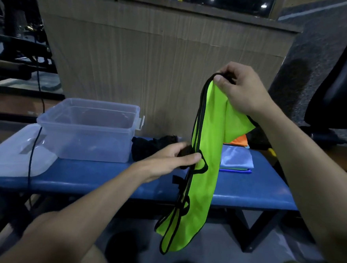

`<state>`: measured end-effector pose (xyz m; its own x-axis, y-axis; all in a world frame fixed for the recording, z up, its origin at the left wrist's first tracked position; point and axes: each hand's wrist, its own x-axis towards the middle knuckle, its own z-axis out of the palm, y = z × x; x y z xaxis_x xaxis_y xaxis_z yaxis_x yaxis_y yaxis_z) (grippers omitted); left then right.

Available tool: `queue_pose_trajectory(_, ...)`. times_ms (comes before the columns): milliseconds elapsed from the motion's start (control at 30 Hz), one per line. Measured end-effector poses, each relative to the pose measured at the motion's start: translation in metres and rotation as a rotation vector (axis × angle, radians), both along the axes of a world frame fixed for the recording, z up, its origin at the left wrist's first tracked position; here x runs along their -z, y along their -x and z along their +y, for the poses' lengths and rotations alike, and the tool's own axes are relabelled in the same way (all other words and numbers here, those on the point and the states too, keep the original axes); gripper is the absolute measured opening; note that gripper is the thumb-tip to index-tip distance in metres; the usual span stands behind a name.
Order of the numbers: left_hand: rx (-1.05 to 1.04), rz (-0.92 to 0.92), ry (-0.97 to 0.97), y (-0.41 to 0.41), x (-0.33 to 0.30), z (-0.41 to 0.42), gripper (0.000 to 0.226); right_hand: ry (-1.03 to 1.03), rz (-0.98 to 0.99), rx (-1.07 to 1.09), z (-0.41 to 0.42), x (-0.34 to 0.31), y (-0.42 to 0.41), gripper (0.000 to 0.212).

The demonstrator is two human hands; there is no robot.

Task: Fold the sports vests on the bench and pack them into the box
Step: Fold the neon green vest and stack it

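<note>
Both hands hold the green vest (208, 154) above the bench (103, 180): our right hand (239, 88) pinches its top, our left hand (172, 158) its edge, mid-fold, and next we likely lay it flat before the box (88, 129).

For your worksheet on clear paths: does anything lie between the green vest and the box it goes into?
Only a black garment lies on the bench between the green vest and the box; lifted over it, the vest meets the open top.
</note>
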<state>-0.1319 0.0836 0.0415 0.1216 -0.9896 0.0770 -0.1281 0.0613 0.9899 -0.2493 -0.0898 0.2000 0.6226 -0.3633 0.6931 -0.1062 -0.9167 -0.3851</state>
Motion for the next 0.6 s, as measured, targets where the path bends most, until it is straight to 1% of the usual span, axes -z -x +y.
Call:
queue_pose_trajectory(67, 0.019, 0.080, -0.003, -0.006, 0.015, 0.001, 0.085, -0.002, 0.001, 0.022, 0.000, 0.001, 0.000, 0.003)
queue_pose_trajectory(100, 0.031, 0.107, 0.014, -0.007, 0.021, 0.002, 0.094, 0.002, 0.007, 0.030, 0.000, 0.001, 0.000, 0.003)
queue_pose_trajectory(167, 0.016, 0.091, 0.051, -0.008, 0.034, 0.000, 0.099, 0.023, 0.024, 0.054, 0.001, 0.001, 0.002, 0.003)
queue_pose_trajectory(200, -0.046, 0.057, 0.066, -0.006, 0.039, -0.002, 0.097, 0.029, 0.025, 0.065, 0.001, 0.000, 0.003, 0.004)
queue_pose_trajectory(233, -0.126, 0.019, 0.074, -0.005, 0.046, -0.006, 0.094, 0.025, 0.022, 0.076, 0.001, -0.001, 0.003, 0.005)
queue_pose_trajectory(300, -0.252, 0.008, 0.076, -0.002, 0.057, -0.011, 0.081, 0.012, 0.017, 0.100, -0.001, -0.002, 0.005, 0.008)
queue_pose_trajectory(400, -0.311, -0.028, 0.003, -0.004, 0.067, -0.014, 0.062, -0.030, 0.004, 0.126, -0.008, -0.001, 0.009, 0.013)
queue_pose_trajectory(500, -0.259, -0.096, -0.115, -0.015, 0.075, -0.011, 0.052, -0.075, -0.012, 0.156, -0.018, 0.006, 0.013, 0.012)
queue_pose_trajectory(600, -0.129, -0.104, -0.157, -0.022, 0.075, 0.001, 0.027, -0.098, -0.026, 0.215, -0.028, 0.017, 0.019, 0.013)
